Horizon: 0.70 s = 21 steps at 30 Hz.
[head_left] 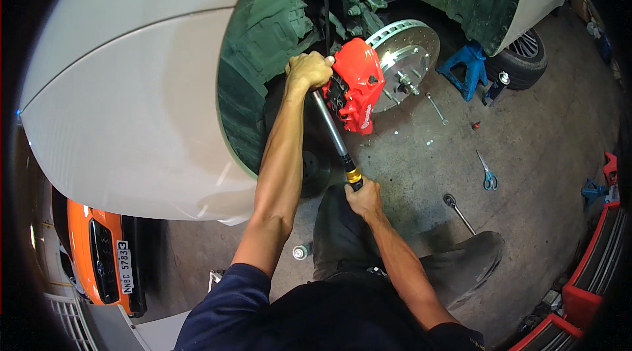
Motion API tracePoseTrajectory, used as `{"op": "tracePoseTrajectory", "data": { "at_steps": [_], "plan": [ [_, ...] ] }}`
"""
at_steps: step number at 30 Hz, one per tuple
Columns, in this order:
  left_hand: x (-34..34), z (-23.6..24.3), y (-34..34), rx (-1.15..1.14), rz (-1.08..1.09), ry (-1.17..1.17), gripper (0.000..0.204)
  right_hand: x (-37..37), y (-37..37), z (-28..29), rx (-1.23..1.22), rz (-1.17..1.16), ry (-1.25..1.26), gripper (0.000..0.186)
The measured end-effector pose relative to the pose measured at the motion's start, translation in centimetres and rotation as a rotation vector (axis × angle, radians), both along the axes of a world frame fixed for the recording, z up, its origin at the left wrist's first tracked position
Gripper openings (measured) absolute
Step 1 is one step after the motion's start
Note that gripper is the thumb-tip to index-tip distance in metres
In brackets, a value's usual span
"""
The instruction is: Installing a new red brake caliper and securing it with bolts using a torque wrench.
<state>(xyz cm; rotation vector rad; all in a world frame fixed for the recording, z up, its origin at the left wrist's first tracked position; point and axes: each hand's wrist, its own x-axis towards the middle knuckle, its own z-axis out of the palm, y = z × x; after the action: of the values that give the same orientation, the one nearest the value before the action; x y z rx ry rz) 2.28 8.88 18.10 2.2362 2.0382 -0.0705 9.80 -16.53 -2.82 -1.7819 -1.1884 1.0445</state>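
Note:
A long torque wrench (331,126) with a silver shaft and a gold ring near its grip slants down from a red brake caliper (363,81). My left hand (309,72) is closed over its upper end, right beside the caliper's inner side; the wrench's head is hidden under the fingers. Around the black grip at the lower end, my right hand (364,198) is closed, just above my knee. The caliper sits over the edge of a drilled brake disc (411,48), whose hub and studs face outward.
A light-coloured fender (145,101) curves around the wheel well. On the floor lie a spanner (437,108), scissors (487,172) and a ratchet (459,213). A spray can (301,251) stands near my leg. A blue jack stand (465,71) and a wheel (520,61) are at far right.

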Motion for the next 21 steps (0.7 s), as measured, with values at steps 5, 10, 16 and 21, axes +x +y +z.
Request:
{"op": "tracePoseTrajectory", "data": {
  "at_steps": [5,10,16,21],
  "plan": [
    [0.2,-0.4,0.3,-0.009,0.021,0.067,0.047,-0.1,0.1,0.2,-0.042,-0.022,0.031,0.034],
    [0.3,-0.3,0.4,0.08,-0.062,0.073,0.052,-0.5,1.0,-0.8,0.029,-0.026,0.028,0.034],
    [0.1,-0.8,1.4,0.015,-0.099,0.121,0.054,-0.6,1.0,-1.5,0.003,-0.029,0.043,0.033],
    [-1.3,-1.0,3.1,-0.116,-0.161,-0.051,0.057,1.4,-1.7,1.7,-0.023,0.03,0.038,0.037]
  ]
}}
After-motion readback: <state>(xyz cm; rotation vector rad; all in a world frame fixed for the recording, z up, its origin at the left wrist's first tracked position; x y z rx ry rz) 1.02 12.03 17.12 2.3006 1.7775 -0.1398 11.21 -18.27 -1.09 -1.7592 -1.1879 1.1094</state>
